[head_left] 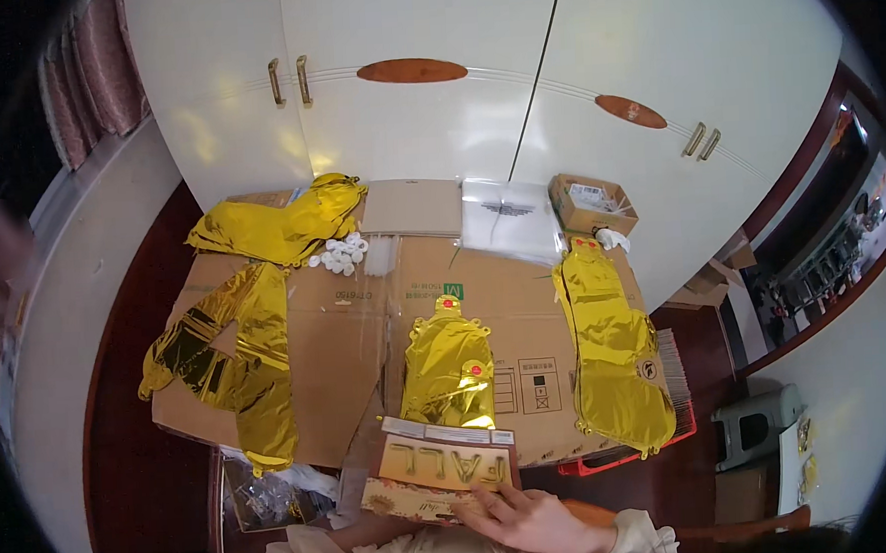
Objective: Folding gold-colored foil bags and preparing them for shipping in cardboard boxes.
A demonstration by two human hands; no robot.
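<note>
Near the lower edge, a flat printed packet in orange and cream, with raised gold letter shapes on its front, is tilted in front of my body. My right hand lies across its lower right part, fingers stretched and spread over the surface. My left forearm reaches behind the packet, which hides my left hand. Just beyond the packet's top edge lies a flat gold foil balloon with small red round stickers. Uninflated gold foil letter balloons lie to the left and right.
Cardboard covers the work surface. Along its back are more crumpled gold foil, small white round pieces, clear plastic bags and a small open box. Beyond stand white cabinets. A grey stool is at right.
</note>
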